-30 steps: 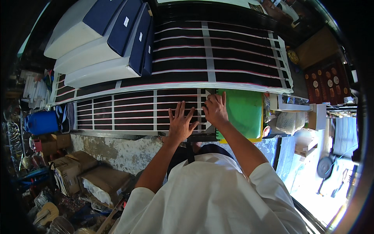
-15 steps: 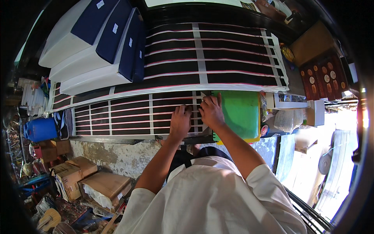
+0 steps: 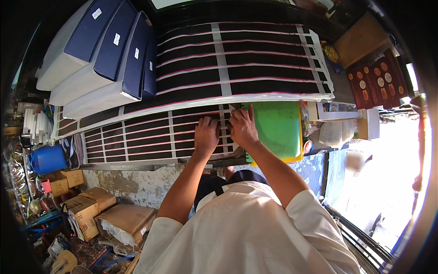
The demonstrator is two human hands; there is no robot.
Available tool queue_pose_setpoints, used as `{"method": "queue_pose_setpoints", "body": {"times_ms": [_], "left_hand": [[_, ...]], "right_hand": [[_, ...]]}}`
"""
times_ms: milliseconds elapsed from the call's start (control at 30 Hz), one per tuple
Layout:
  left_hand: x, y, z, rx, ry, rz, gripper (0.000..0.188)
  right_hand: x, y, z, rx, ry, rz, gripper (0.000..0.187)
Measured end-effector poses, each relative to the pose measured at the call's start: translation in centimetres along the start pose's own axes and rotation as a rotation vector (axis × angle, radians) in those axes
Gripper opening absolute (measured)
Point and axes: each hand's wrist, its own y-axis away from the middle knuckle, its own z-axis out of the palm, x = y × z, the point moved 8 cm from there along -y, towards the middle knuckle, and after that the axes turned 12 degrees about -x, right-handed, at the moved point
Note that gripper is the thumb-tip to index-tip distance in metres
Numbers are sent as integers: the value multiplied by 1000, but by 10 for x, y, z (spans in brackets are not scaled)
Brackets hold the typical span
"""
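Working at this right-hand end of the smaller striped sheet (image 3: 146, 132) probably goes best with light, even pressure: the left hand (image 3: 206, 135) steadying the black surface, the right hand (image 3: 243, 127) keeping to the pale edge, so that the white strips stay straight and the sheet does not ruck up. The left fingers are bent, tips down on the sheet; the right fingers are bent too, with the outer one straighter. Whether either hand pinches anything cannot be told, since the backs of the hands hide the fingertips. The sheet lies under the left fingers, with most of its length running off toward nine o'clock; its end reaches just beneath the right fingers. The green folder (image 3: 276, 128) is just beside the right hand at three o'clock, and the larger striped stack (image 3: 255, 73) lies at twelve.
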Motion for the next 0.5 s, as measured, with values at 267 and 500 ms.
{"method": "queue_pose_setpoints", "body": {"times_ms": [267,500], "left_hand": [[3,1,2,2,-9,13,16],[6,2,2,-4,7,14,11]], "right_hand": [[1,-1,1,8,12,3,23],[0,0,1,-1,19,6,23]]}}
